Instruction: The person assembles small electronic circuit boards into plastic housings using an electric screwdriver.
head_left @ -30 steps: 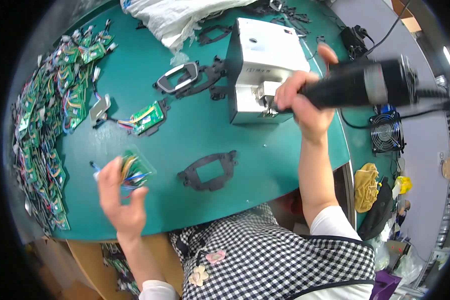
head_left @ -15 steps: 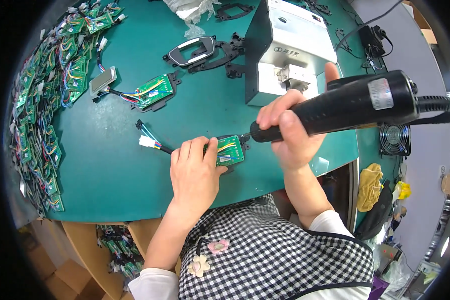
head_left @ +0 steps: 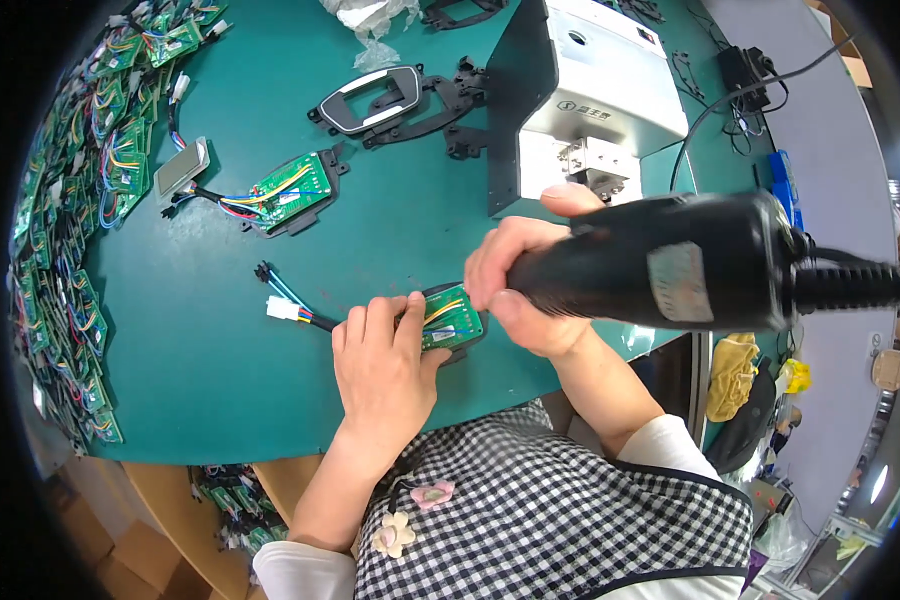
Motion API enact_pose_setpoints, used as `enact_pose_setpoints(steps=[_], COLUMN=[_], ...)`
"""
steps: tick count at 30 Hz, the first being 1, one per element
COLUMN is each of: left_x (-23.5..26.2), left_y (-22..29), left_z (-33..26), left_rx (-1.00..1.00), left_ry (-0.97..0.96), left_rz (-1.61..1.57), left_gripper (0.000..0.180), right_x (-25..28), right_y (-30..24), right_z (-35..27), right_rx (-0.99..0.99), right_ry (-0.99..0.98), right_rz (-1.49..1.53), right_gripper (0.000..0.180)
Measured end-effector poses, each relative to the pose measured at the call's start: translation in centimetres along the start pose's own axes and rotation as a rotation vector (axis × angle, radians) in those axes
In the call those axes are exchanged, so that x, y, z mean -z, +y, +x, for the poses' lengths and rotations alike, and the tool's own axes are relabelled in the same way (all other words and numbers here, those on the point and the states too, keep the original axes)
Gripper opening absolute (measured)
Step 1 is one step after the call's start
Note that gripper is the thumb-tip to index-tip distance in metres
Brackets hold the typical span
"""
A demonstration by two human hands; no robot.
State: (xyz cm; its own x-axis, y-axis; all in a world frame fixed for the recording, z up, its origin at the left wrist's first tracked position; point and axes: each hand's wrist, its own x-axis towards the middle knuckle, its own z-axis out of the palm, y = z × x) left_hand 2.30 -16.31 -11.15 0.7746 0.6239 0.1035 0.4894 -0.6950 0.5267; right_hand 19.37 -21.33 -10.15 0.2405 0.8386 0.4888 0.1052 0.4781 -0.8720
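My left hand (head_left: 382,365) is closed over the left part of a green circuit board (head_left: 454,318), its fingers and thumb pinning it on the table. The board sits in a black plastic frame, partly hidden under the hand. From its left side runs a cable with a white connector (head_left: 283,308) and a small black one. My right hand (head_left: 535,300) is wrapped round a thick black corded electric screwdriver (head_left: 660,262), held nearly level. Its front end is at the board's right edge; my fingers hide the bit. Up left lies another board (head_left: 295,190) in a black frame, wired to a small display (head_left: 183,168).
Many wired circuit boards (head_left: 60,290) are heaped along the left edge. A silver and black machine (head_left: 595,80) stands at the back right, beside black plastic frames (head_left: 375,100) and clear plastic wrap (head_left: 375,20). The screwdriver's cord (head_left: 860,288) runs off right.
The screwdriver and my right hand have moved left and tilted, and its bit, seen before at the board's right edge, is now hidden. My left hand stays on the board. The view has shifted slightly.
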Motion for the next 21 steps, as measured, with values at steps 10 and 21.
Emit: enact_pose_setpoints(steps=[10,21], left_x=[0.6,0.5], left_y=[-0.3,-1.7], left_z=[-0.6,-1.3], left_rx=[-0.077,-0.13], left_ry=[-0.001,0.028], left_rz=[-0.007,0.002], left_gripper=[0.072,0.05], right_x=[3.6,3.5], right_y=[-5.5,-4.9], right_z=[3.4,1.4], right_rx=[0.445,0.18], right_ry=[0.568,0.484], right_rz=[0.089,-0.059], right_gripper=[0.076,0.077])
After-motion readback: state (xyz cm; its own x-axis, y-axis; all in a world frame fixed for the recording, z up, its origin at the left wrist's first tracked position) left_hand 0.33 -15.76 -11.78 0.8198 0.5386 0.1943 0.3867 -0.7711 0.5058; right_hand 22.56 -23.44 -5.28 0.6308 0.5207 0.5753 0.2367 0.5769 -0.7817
